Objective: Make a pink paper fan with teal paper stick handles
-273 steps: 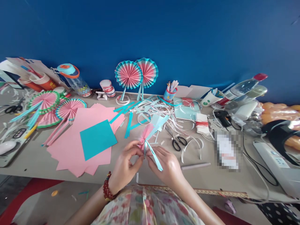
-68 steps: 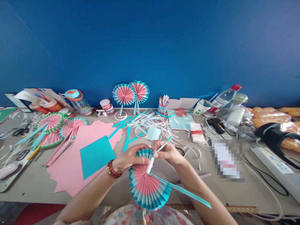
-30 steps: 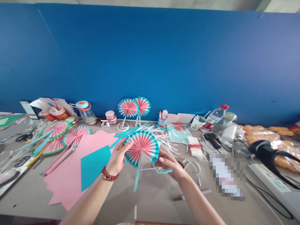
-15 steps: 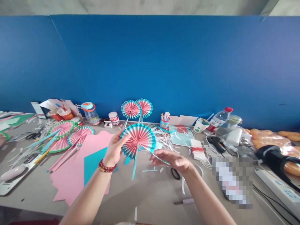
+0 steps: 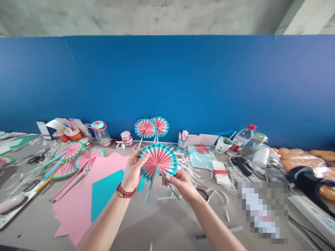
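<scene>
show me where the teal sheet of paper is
The teal sheet lies left of centre in the head view, on top of the pink sheets, partly hidden behind the left forearm.

- I see a blue wall (image 5: 167,76) behind the grey worktop (image 5: 149,232).
- Above it, my feed shows bare grey concrete (image 5: 157,17), paler at upper right.

This looks like a craft workroom: the worktop (image 5: 141,233) is strewn with pink paper (image 5: 72,202), a turquoise sheet (image 5: 104,193), pleated paper fans (image 5: 158,157), cut paper strips (image 5: 191,169), scissors (image 5: 38,159) and a holder (image 5: 182,143) of pens (image 5: 183,134), with a power strip (image 5: 311,212) to the right; behind it stands a blue partition (image 5: 167,80), and bare concrete (image 5: 157,17) shows above that
</scene>
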`<state>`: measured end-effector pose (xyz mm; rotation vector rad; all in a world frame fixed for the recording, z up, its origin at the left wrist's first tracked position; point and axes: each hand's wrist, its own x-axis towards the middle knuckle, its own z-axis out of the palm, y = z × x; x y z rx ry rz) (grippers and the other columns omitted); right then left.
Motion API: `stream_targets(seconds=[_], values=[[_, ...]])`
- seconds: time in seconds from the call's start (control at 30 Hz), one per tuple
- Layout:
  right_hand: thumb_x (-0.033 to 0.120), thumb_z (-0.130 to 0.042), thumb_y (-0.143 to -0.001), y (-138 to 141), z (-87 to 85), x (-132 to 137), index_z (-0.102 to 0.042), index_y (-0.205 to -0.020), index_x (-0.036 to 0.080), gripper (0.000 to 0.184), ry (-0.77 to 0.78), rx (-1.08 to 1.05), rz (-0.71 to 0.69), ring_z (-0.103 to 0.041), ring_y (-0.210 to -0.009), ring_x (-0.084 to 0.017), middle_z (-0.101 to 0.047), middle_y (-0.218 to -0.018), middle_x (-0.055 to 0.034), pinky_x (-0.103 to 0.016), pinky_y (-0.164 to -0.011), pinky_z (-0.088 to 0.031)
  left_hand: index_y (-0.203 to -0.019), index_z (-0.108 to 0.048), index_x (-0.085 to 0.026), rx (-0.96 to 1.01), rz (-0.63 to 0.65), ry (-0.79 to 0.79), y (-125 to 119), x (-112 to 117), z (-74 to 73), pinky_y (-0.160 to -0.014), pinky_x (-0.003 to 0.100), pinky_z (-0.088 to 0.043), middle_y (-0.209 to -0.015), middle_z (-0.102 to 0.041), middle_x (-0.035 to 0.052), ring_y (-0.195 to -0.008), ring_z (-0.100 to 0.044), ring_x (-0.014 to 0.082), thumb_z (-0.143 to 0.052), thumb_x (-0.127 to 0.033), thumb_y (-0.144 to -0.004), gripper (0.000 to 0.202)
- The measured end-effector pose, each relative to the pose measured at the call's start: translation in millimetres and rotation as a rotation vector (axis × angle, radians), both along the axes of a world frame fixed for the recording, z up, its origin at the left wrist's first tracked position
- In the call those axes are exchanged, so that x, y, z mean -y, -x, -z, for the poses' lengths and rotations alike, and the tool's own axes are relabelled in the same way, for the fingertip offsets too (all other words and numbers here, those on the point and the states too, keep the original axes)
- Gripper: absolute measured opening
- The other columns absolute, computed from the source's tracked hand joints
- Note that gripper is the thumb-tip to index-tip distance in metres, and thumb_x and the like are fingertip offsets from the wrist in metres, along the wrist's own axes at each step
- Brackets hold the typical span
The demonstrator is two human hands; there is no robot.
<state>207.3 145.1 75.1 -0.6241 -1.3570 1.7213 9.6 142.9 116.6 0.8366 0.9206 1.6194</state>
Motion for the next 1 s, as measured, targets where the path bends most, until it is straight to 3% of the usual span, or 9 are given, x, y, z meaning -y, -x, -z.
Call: stream_targets(seconds=[0.13,0.3,0.4,0.53,0.7,0.83,1.0], values=[[0.039,-0.082,-0.072,0.5,2.5,4.3,-0.074,-0.079,0.017,0.025,-0.036,0.077,0.107,-0.063,-0.065,-0.017,-0.073,-0.073,-0.004,-0.028,-0.066,-0.049,-0.107,-0.066,-0.023,0.012,-0.006,-0.052,-4.6,0.4,4.4,-0.079,0.027,-0.052,-0.098,-0.073,0.0011,-0.089,-0.069,0.0195,-0.084,-0.039,-0.069,0.045],[0.04,-0.079,-0.075,8.4,13.5,-4.0,-0.072,-0.072,0.018,0.024,-0.017,-0.088,0.337,-0.061,-0.063,-0.017,-0.07,-0.067,-0.0027,-0.029,-0.066,-0.049,-0.116,-0.062,-0.023,0.207,0.116,-0.097,-22.2,9.4,19.1,-0.086,0.033,-0.052,-0.117,-0.069,0.008,-0.108,-0.066,0.0257,-0.07,-0.057,-0.08,0.051],[0.039,-0.081,-0.073,13.9,21.4,-9.4,-0.073,-0.076,0.019,0.022,0.022,-0.132,0.412,-0.062,-0.067,-0.016,-0.071,-0.071,-0.0014,-0.029,-0.071,-0.05,-0.111,-0.063,-0.022,0.274,0.221,-0.005,-35.5,14.1,29.8,-0.091,0.036,-0.052,-0.116,-0.07,0.0079,-0.108,-0.066,0.0256,-0.076,-0.037,-0.08,0.037],[0.041,-0.083,-0.072,19.9,30.2,-8.8,-0.074,-0.084,0.02,0.025,0.079,-0.141,0.42,-0.064,-0.071,-0.017,-0.073,-0.081,-0.0022,-0.03,-0.074,-0.052,-0.099,-0.066,-0.022,0.355,0.139,0.029,-45.9,13.7,40.3,-0.095,0.034,-0.051,-0.106,-0.073,0.003,-0.103,-0.068,0.0216,-0.082,-0.021,-0.073,0.031],[0.042,-0.084,-0.072,25.1,34.5,-5.1,-0.072,-0.095,0.019,0.034,0.185,-0.169,0.363,-0.067,-0.08,-0.02,-0.074,-0.089,-0.0041,-0.033,-0.079,-0.053,-0.1,-0.068,-0.025,0.363,0.138,0.009,-52.0,13.3,49.3,-0.099,0.033,-0.051,-0.113,-0.072,0.0025,-0.111,-0.065,0.022,-0.081,-0.021,-0.074,0.03],[0.04,-0.086,-0.069,26.9,34.4,-4.3,-0.074,-0.086,0.017,0.031,0.209,-0.129,0.313,-0.065,-0.077,-0.018,-0.073,-0.08,-0.0029,-0.031,-0.079,-0.05,-0.101,-0.07,-0.026,0.349,0.123,-0.011,-57.0,15.3,55.6,-0.101,0.036,-0.05,-0.116,-0.071,0.0032,-0.115,-0.064,0.0253,-0.081,-0.022,-0.073,0.03],[0.034,-0.09,-0.062,29.0,40.5,-4.1,-0.067,-0.062,0.017,0.029,0.36,-0.223,0.374,-0.055,-0.058,-0.01,-0.062,-0.057,0.004,-0.023,-0.064,-0.045,-0.101,-0.071,-0.021,0.349,0.179,0.016,-56.2,15.7,63.9,-0.107,0.038,-0.044,-0.112,-0.072,0.0049,-0.117,-0.062,0.0251,-0.079,-0.026,-0.077,0.026]])
